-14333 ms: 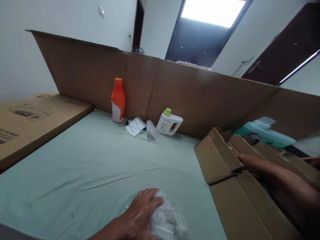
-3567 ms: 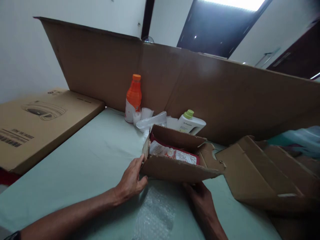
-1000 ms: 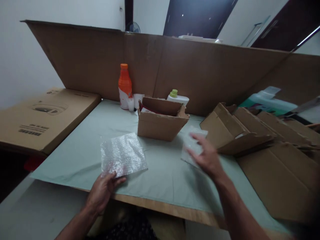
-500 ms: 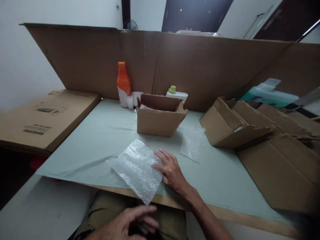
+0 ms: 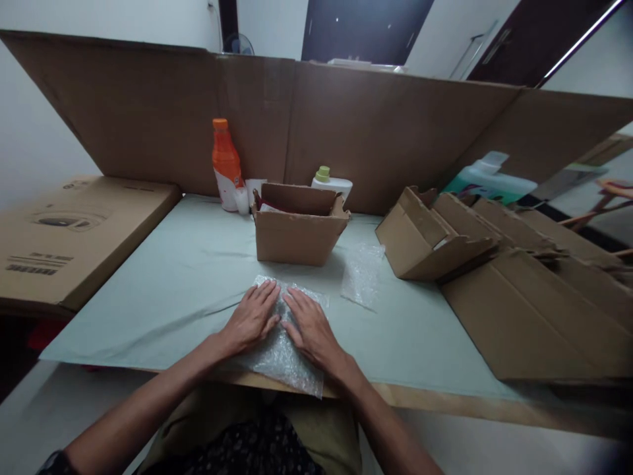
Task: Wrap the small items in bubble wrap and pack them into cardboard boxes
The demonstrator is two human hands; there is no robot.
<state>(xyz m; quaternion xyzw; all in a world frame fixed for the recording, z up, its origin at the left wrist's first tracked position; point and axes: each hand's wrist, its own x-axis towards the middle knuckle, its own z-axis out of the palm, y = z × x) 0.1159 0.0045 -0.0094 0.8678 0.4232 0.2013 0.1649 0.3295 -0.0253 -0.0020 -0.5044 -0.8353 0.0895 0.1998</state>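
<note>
A clear sheet of bubble wrap (image 5: 291, 363) lies at the front edge of the table, its near corner hanging slightly over. My left hand (image 5: 252, 316) rests flat on its left part, fingers stretched forward. Beside it, my right hand (image 5: 311, 330) also lies flat on the wrap, with the thumbs almost meeting. Both palms face down and hide part of the sheet. Just beyond the fingertips stands an open cardboard box (image 5: 299, 237) with something red and white partly visible inside. A smaller piece of bubble wrap (image 5: 362, 274) lies to the right.
Several cardboard boxes (image 5: 430, 244) lean together on the right, near a bottle of green liquid (image 5: 489, 179). An orange and white bottle (image 5: 227, 168) and a white bottle with a green cap (image 5: 332, 183) stand before a cardboard wall (image 5: 366, 125). A flat carton (image 5: 93, 231) is at left.
My left hand has come up from below the table edge onto the bubble wrap. The sheet has turned and now lies flat under both hands. The view has shifted slightly right.
</note>
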